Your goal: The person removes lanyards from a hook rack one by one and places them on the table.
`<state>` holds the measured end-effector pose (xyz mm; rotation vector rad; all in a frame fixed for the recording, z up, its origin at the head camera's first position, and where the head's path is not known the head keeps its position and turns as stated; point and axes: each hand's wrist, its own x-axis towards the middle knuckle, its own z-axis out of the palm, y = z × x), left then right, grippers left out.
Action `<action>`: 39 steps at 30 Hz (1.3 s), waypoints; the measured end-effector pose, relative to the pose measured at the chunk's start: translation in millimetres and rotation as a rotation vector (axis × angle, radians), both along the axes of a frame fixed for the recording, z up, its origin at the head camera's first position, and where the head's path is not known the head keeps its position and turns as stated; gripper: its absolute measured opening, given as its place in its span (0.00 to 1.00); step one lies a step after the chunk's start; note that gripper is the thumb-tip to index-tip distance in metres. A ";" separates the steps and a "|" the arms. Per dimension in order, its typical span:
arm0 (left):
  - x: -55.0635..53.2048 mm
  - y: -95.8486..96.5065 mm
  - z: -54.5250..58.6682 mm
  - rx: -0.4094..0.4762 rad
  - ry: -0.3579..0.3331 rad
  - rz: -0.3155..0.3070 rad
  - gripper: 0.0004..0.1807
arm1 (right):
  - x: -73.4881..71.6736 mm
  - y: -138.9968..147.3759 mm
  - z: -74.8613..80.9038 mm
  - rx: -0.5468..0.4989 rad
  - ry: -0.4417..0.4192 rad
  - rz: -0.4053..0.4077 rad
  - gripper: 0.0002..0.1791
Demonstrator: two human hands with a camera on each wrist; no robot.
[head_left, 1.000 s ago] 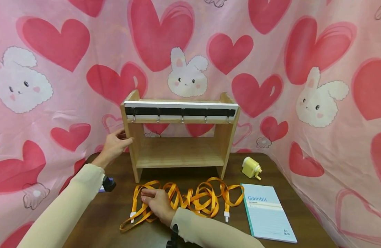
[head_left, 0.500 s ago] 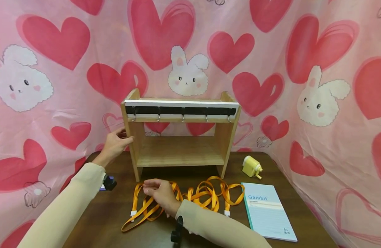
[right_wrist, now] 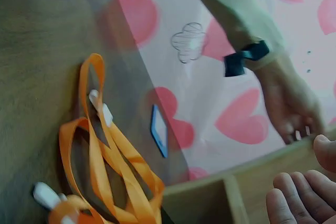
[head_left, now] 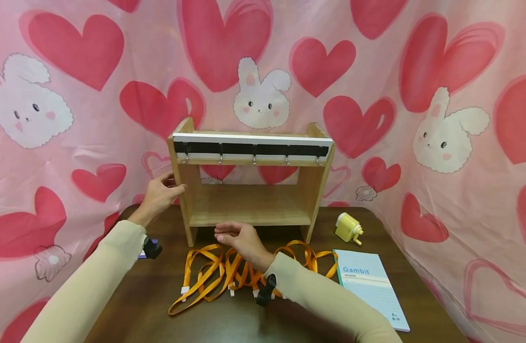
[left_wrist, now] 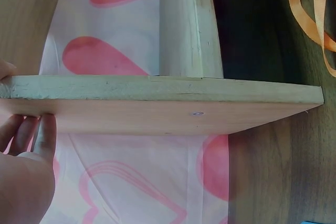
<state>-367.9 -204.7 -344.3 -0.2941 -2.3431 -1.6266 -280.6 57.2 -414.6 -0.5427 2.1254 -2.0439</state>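
A small wooden shelf (head_left: 250, 205) stands on the dark table, with a row of several metal hooks on a black strip (head_left: 237, 149) across its upper front. My left hand (head_left: 159, 196) grips the shelf's left side panel (left_wrist: 131, 115), thumb at the front edge and fingers on the outer face. In front of the shelf lie tangled orange lanyards (right_wrist: 96, 156) with white clips. Above them hovers my right hand (head_left: 245, 242), fingers loosely bent and nothing in them. Part of the lanyard pile is hidden behind the right hand and forearm.
At the right, a white Gambit notebook (head_left: 370, 286) lies flat, with a yellow hand-cranked device (head_left: 347, 228), like a pencil sharpener, behind it. A blue-edged card (right_wrist: 159, 129) lies left of the shelf. Pink heart-print cloth (head_left: 374, 62) hangs behind and beside the table.
My right hand has risen off the lanyards and moved right and forward, toward the shelf's lower front. The left hand keeps its place on the side panel. The view has tilted slightly down.
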 end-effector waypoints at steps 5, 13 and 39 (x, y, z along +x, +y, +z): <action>-0.9 1.1 -0.2 0.001 -0.003 -0.009 0.34 | 0.2 24.2 11.7 0.033 0.020 0.013 0.22; 2.7 -0.6 1.4 -0.016 0.016 -0.006 0.33 | -2.9 64.3 24.8 0.074 0.074 -0.035 0.22; 5.4 -0.6 3.7 -0.069 -0.038 0.001 0.36 | -11.9 188.0 48.3 0.053 0.179 -0.318 0.22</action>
